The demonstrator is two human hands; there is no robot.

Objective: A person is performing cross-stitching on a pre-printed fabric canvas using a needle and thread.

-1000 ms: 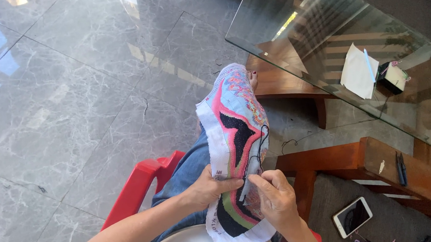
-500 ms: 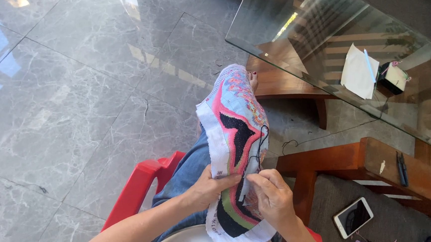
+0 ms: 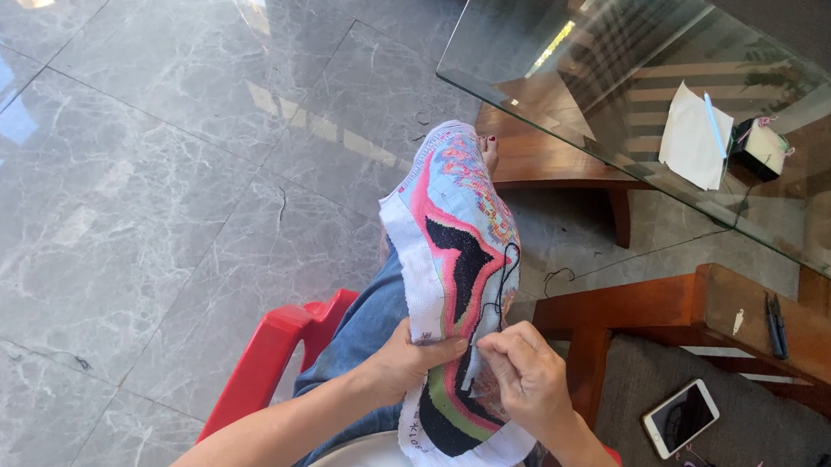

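The white woven embroidery cloth (image 3: 457,289), stitched with matt pink, black and blue yarn, looks coarse and open-meshed. The grey marble floor (image 3: 143,183) is polished and glossy. The red plastic chair (image 3: 269,353) is smooth with a slight sheen. The far clear glass tabletop (image 3: 636,66) reflects sharply, over varnished brown wood (image 3: 632,312). A white paper sheet (image 3: 690,138) looks matt.

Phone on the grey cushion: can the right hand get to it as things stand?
Probably yes. The phone lies bare on the grey cushion just beside the right hand, nothing between them. But that hand is pinched at the embroidered cloth, so it must let go first.
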